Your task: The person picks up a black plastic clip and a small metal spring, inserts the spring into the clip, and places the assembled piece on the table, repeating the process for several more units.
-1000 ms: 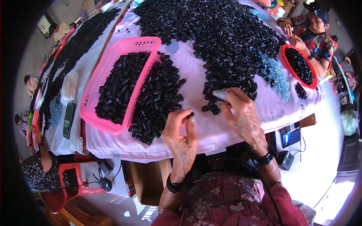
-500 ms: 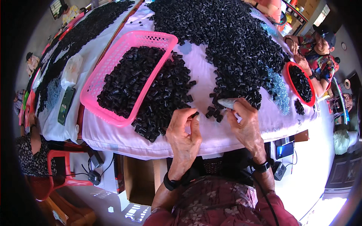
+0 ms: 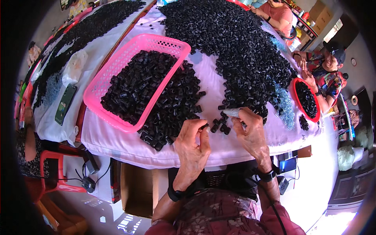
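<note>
My left hand [image 3: 192, 137] pinches a small black plastic piece [image 3: 203, 126] between thumb and forefinger, just right of a heap of the same pieces. My right hand [image 3: 250, 131] is curled with its fingertips drawn together. A whitish-grey wrap [image 3: 231, 112] covers one of its fingers. What lies between those fingers, if anything, I cannot make out. A few loose black pieces [image 3: 221, 126] lie between my two hands. A pink basket [image 3: 88, 92] of black pieces stands tilted at left, and more pieces [image 3: 166, 113] are heaped against its right side.
A large spread of black pieces [image 3: 243, 51] covers the far table. Clear-bluish bits [image 3: 285, 111] lie at right, near a red basket [image 3: 296, 102] where a person sits. A phone [image 3: 65, 102] and a plastic bag [image 3: 75, 66] lie left. The cloth's front edge [image 3: 164, 162] is near me.
The view has shifted slightly, showing more of the person at the far right. My left hand still pinches its piece; my right hand has curled a little more beside the loose pieces.
</note>
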### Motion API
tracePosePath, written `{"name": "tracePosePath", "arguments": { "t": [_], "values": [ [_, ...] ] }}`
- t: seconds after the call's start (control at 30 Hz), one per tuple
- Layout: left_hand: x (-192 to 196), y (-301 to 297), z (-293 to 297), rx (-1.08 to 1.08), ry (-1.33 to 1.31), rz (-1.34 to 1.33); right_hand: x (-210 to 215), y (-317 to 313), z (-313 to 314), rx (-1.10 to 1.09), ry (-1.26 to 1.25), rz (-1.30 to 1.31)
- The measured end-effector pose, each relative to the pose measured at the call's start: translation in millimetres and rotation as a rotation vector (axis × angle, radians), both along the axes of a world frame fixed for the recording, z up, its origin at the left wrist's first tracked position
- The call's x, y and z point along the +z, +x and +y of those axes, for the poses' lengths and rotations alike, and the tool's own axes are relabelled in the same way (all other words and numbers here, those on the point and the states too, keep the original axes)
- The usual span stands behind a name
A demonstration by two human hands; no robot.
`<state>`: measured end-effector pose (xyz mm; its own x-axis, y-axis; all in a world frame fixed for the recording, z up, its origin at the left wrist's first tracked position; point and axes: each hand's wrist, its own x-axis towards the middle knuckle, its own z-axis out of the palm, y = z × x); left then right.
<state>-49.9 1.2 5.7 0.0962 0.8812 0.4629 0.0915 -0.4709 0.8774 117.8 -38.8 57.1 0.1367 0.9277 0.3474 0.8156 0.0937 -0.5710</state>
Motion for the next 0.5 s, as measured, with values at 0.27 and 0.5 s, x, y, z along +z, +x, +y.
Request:
{"name": "tracePosePath", "arguments": {
  "t": [0.27,0.5],
  "values": [
    [0,-1,0,-0.016,-0.006,0.003,-2,-2,16,0.018,0.171,0.106],
    [-2,-3,0,-0.013,0.009,-0.005,4,5,10,-0.059,0.044,0.037]
  ]
}}
